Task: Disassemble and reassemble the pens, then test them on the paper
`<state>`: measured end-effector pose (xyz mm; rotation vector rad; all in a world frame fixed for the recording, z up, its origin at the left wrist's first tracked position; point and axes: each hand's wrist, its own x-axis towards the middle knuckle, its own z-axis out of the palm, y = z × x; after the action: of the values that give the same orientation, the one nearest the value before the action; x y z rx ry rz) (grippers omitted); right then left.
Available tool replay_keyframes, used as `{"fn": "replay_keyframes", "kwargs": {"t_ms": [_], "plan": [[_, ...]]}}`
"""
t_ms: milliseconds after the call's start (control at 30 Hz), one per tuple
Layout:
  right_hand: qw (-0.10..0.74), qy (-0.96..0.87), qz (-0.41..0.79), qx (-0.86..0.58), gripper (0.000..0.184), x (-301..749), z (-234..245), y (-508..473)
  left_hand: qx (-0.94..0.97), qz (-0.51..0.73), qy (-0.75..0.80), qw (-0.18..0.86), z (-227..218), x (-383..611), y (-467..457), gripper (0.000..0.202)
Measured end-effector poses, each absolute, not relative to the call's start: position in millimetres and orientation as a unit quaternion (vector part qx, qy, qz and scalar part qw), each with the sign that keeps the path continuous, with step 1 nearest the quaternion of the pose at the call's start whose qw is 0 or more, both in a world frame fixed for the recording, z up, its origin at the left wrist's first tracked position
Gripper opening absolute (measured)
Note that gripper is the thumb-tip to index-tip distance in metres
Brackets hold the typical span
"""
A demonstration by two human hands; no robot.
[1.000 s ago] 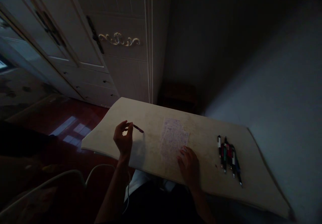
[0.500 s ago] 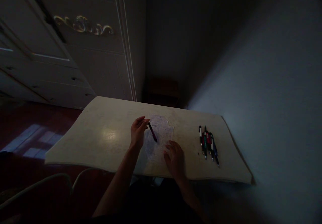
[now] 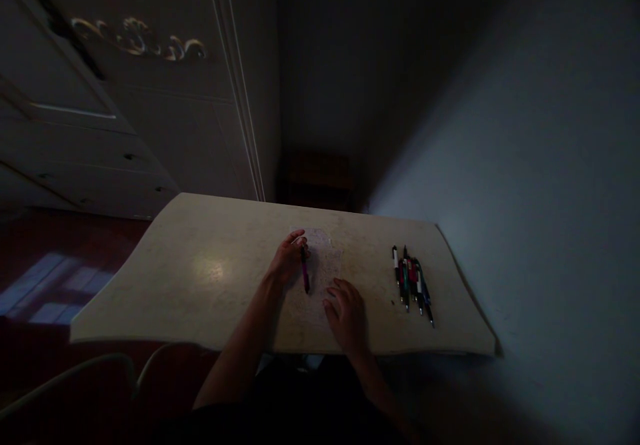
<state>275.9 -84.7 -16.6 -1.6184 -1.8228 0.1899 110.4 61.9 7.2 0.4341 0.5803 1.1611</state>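
Observation:
Between the fingertips of my left hand is a dark purple pen, held near its upper end and pointing down toward me. Beneath it lies a sheet of paper covered in dense, small marks I cannot read. My right hand rests on the lower right part of the sheet, fingers loosely bent and apart, with nothing visible in it. Off to the right, a cluster of several pens lies side by side, in white, black, red, green and blue.
The pale table has a worn, stained top. A white wall runs along its right side. A cabinet with an ornate handle stands at the back left, and curved chair rails show at the lower left.
My left hand has shifted right over the paper, and the pen has swung from a slant to nearly upright in the view. My right hand has stayed about where it was.

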Motion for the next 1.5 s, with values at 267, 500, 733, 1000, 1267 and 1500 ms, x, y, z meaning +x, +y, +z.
{"fn": "replay_keyframes", "kwargs": {"t_ms": [267, 500, 733, 1000, 1267, 1500], "plan": [[0.366, -0.687, 0.086, -0.622, 0.023, 275.8, -15.6, -85.4, 0.203, 0.530, 0.258, 0.782, 4.2, 108.5, 64.9, 0.042], [0.459, -0.614, 0.140, -0.627, 0.031, 278.5, -13.5, -77.0, 0.247, 0.511, 0.242, 0.787, -3.7, 111.5, 66.1, 0.043], [0.500, -0.605, 0.229, -0.576, 0.030, 256.8, 36.7, -43.6, 0.261, 0.500, 0.218, 0.797, -1.5, 109.4, 62.6, 0.049], [0.425, -0.590, 0.380, -0.571, 0.044, 223.9, 32.1, -16.8, 0.251, 0.535, 0.213, 0.778, 2.2, 109.0, 63.3, 0.046], [0.463, -0.549, 0.326, -0.614, 0.035, 216.1, 31.6, -11.6, 0.315, 0.536, 0.184, 0.761, -2.7, 112.5, 63.5, 0.043], [0.676, -0.385, 0.361, -0.513, 0.036, 231.8, 42.1, -8.3, 0.360, 0.488, 0.179, 0.775, -2.9, 111.8, 60.4, 0.053]]}}
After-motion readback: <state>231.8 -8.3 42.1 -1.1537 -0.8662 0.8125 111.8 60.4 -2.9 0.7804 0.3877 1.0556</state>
